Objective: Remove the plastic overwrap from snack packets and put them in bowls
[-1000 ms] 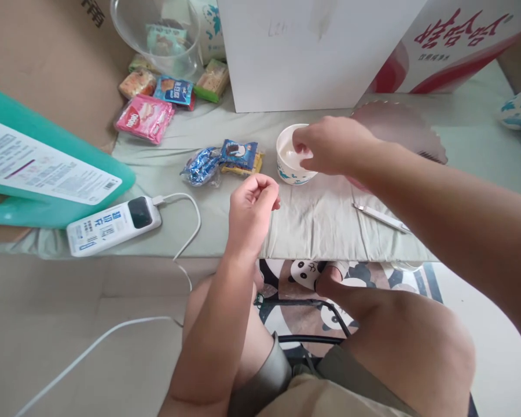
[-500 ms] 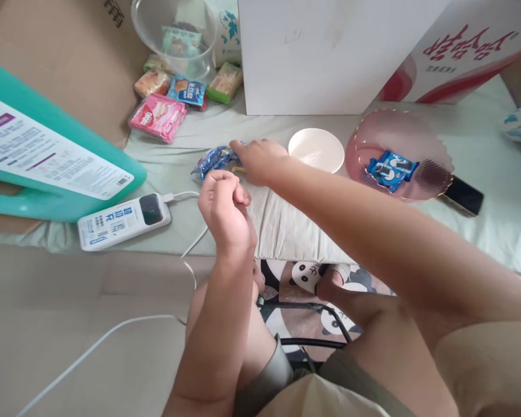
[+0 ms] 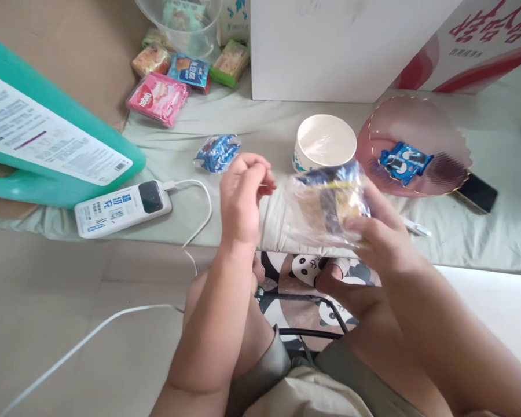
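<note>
My right hand grips a snack packet by its right side. The packet has a clear crinkled wrapper with a yellowish middle and a dark band; motion blurs it. To its left, my left hand hovers with fingers curled in; whether anything sits between them is hidden. Just beyond that hand, a blue snack packet lies on the cloth. A white paper bowl stands behind the held packet. In a pink scalloped bowl at the right rests another blue packet.
A green jug and a white power bank with a cable occupy the left. Several wrapped snacks, one pink, lie by a clear tub. A white box stands behind. A dark phone lies partly under the pink bowl.
My right hand has moved right and nearer from the blue packets, lifting the clear-wrapped snack packet. The left hand's fingers have loosened slightly, and it has shifted a little right.
</note>
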### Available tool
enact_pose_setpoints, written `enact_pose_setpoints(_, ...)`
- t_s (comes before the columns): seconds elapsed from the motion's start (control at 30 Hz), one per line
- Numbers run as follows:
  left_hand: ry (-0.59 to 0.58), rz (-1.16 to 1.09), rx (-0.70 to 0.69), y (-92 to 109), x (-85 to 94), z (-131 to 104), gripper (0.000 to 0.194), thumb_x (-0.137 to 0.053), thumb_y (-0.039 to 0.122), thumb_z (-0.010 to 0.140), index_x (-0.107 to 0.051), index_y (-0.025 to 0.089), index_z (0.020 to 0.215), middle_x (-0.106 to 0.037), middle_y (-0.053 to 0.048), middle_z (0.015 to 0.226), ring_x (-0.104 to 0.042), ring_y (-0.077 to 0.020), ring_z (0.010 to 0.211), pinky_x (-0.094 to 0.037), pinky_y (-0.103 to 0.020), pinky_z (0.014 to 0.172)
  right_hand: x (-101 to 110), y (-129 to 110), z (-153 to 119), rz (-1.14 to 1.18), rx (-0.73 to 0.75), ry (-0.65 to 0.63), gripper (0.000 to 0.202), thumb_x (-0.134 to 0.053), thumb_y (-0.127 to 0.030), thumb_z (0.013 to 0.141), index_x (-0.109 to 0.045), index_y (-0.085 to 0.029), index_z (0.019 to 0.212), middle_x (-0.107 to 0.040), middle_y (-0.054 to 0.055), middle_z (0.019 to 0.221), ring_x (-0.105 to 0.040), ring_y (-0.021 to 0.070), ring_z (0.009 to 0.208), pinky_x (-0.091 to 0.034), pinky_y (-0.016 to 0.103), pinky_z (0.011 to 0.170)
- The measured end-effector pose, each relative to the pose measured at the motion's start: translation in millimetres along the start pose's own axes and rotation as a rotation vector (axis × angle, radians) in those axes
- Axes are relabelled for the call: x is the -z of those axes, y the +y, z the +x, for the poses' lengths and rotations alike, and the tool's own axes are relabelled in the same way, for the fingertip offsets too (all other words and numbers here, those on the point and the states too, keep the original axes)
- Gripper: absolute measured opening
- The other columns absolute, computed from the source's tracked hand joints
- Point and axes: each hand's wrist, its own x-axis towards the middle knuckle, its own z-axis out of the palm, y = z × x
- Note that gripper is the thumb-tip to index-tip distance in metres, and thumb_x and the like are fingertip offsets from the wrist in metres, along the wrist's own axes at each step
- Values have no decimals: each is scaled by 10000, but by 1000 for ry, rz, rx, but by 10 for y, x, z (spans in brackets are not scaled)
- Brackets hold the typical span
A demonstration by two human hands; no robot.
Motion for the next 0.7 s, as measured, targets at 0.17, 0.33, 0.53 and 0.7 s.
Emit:
enact_pose_setpoints(0.17,-544,271,85,-167,-214,-202,338,-769,324,838,-666,274,1156,-732,-74,1146,-734,-225,984,-605,-309,756,197,600,-312,444,-226,106,330,-697,-418,759,-595,-332,1061,-650,17,893,-612,230,726,-511,376,626)
enact_pose_setpoints(0.33,-860,321,200,-335,-402,-375,766,-908,245,666,-583,344,1353,-710,-70,1221,-728,-268,1051,-619,-348,846,289,882,-287,552,-222,167,324,-656,-456,808,-559,-306,1079,-645,8,921,-620,219,771,-518,361,671)
enact_pose_setpoints(0.53,-577,492,55,-656,-516,-377,397,-838,374,769,-694,275,1126,-705,-53,1174,-693,-199,1002,-558,-282,852,474,967,-321,324,-99,86,288,-535,-471,920,-551,-272,1128,-690,48,1103,-654,218,938,-537,374,808)
enact_pose_setpoints(0.7,-388,512,-24,-811,-531,-318,300,-810,444,797,-736,259,1022,-724,-46,1109,-687,-178,1003,-542,-260,882,812,967,-385,-518,36,357,192,-517,-323,901,-614,-281,1061,-702,97,1041,-647,315,1031,-497,497,947)
